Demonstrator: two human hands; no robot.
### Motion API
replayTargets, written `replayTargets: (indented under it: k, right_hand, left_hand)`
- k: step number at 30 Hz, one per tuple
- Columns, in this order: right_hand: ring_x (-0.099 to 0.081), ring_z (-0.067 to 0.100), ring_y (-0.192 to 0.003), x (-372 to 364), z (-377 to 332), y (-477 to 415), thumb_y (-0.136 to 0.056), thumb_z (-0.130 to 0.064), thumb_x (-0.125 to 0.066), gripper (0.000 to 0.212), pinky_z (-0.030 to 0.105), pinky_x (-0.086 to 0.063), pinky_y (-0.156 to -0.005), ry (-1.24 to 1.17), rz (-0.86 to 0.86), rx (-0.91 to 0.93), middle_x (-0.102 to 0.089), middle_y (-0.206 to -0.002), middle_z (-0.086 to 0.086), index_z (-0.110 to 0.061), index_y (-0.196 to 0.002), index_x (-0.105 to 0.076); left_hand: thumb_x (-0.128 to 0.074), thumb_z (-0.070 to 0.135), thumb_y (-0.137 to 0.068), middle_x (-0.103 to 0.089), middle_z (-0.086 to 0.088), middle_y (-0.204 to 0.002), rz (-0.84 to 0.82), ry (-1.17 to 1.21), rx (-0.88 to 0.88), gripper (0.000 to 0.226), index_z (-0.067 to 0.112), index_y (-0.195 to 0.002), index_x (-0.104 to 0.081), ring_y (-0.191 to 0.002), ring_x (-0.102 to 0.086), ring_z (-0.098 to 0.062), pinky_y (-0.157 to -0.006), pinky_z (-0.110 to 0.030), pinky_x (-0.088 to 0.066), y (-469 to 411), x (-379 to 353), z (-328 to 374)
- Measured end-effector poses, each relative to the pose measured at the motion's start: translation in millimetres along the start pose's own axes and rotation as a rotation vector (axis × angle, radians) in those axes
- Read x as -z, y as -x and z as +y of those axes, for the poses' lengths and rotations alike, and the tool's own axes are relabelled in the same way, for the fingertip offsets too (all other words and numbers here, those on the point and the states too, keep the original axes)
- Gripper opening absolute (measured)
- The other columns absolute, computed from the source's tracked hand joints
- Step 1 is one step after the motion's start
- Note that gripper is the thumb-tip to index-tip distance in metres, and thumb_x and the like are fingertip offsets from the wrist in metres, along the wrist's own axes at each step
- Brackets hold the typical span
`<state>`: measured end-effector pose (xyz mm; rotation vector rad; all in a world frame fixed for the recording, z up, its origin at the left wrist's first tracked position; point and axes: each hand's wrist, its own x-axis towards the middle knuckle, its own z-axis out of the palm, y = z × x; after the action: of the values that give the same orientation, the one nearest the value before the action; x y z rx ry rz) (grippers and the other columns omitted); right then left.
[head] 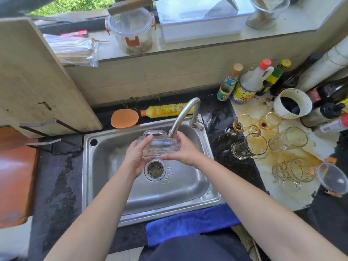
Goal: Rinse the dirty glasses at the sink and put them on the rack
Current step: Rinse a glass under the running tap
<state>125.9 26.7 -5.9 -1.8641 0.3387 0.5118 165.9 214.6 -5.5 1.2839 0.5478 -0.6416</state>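
At the far left a cutting board (37, 81) leans in a black stand (54, 146) on the counter. Over the sink (105, 185), your left hand (135, 157) grips the base end of a glass mug (160, 146), fingers curled round it. The mug lies on its side, handle up, just under the spout of the faucet (185, 112) and above the drain (155, 169). Your right hand (185, 152) clasps the mouth end, thumb below and fingers behind, so both hands hold it.

You look to be in the rinsing step. The basin is wet, but whether water is running cannot be told. Next you will likely need to tip the mouth down to empty the mug, then shift to a firm hold on the handle, since wet glass slips, and carry it to the rack. The white tray (201, 25) on the sill may be that rack, though this is not certain. To the right, several dirty glasses (250, 146) wait on the stained counter (293, 194).
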Motion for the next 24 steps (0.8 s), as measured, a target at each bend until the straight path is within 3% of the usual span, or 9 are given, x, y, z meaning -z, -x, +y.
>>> replayTargets:
  k: [3,7,11,13,16,19,21,24]
  right_hand:
    - [-0.051,0.01,-0.123,-3,-3,-1,-0.071,-0.027,-0.094,0.09,0.024,-0.04,-0.094,-0.036,-0.054,-0.019,-0.049,-0.135,-0.013,-0.025,-0.144,-0.041]
    - [-0.05,0.014,-0.128,-7,-2,-2,-0.069,-0.022,-0.095,0.097,0.03,-0.042,-0.1,-0.074,-0.067,-0.049,-0.048,-0.144,-0.009,-0.023,-0.148,-0.039]
    - [-0.051,0.018,-0.128,-7,4,-1,-0.069,-0.008,-0.093,0.104,0.024,-0.048,-0.096,-0.117,-0.064,-0.089,-0.048,-0.147,-0.003,-0.019,-0.154,-0.034]
    - [-0.053,0.022,-0.13,-10,8,-1,-0.069,-0.003,-0.092,0.108,0.033,-0.05,-0.103,-0.161,-0.069,-0.111,-0.044,-0.155,0.002,-0.02,-0.157,-0.03]
    - [-0.047,0.019,-0.134,-16,10,1,-0.073,-0.004,-0.089,0.108,0.039,-0.047,-0.108,-0.202,-0.063,-0.127,-0.039,-0.154,-0.004,-0.021,-0.159,-0.026]
    - [-0.054,0.022,-0.128,-17,12,3,-0.08,-0.006,-0.084,0.095,0.046,-0.052,-0.104,-0.24,-0.038,-0.163,-0.047,-0.15,0.007,-0.021,-0.158,-0.031]
    - [-0.056,0.019,-0.124,-18,13,5,-0.088,-0.005,-0.074,0.079,0.043,-0.052,-0.103,-0.216,-0.027,-0.169,-0.052,-0.147,0.006,-0.021,-0.155,-0.036]
    - [-0.052,0.02,-0.133,-19,10,9,-0.1,-0.013,-0.058,0.058,0.032,-0.045,-0.101,-0.095,0.041,-0.145,-0.049,-0.153,0.001,-0.022,-0.154,-0.04]
  left_hand:
    - [-0.091,0.037,-0.069,-0.072,-0.014,-0.12,0.07,-0.123,-0.088,0.07,0.009,-0.127,-0.063,-0.11,-0.069,-0.034,-0.095,-0.052,-0.056,1,9,3]
    - [-0.1,0.039,-0.053,-0.062,-0.012,-0.137,0.039,-0.267,-0.129,0.103,0.012,-0.139,-0.051,-0.123,-0.062,-0.028,-0.104,-0.05,-0.05,1,22,4]
    - [-0.101,0.023,-0.052,-0.066,-0.007,-0.128,0.005,-0.378,-0.201,0.089,0.023,-0.128,-0.054,-0.118,-0.064,-0.022,-0.103,-0.046,-0.052,15,15,7]
    - [-0.1,0.025,-0.054,-0.066,0.001,-0.123,0.051,-0.496,-0.299,0.084,0.026,-0.125,-0.055,-0.115,-0.064,-0.016,-0.1,-0.039,-0.053,20,9,7]
    - [-0.099,0.026,-0.056,-0.065,0.005,-0.121,0.144,-0.615,-0.432,0.084,0.026,-0.127,-0.053,-0.113,-0.061,-0.01,-0.099,-0.031,-0.049,27,-1,8]
    - [-0.097,0.026,-0.06,-0.064,0.006,-0.12,0.236,-0.745,-0.551,0.084,0.025,-0.129,-0.05,-0.11,-0.061,-0.011,-0.098,-0.028,-0.048,33,-1,7]
    - [-0.095,0.027,-0.062,-0.063,0.003,-0.124,0.295,-0.823,-0.622,0.084,0.022,-0.133,-0.05,-0.111,-0.06,-0.013,-0.098,-0.03,-0.049,38,6,8]
    - [-0.093,0.028,-0.064,-0.061,0.0,-0.13,0.353,-0.883,-0.696,0.084,0.017,-0.137,-0.052,-0.115,-0.059,-0.017,-0.1,-0.03,-0.046,47,21,7]
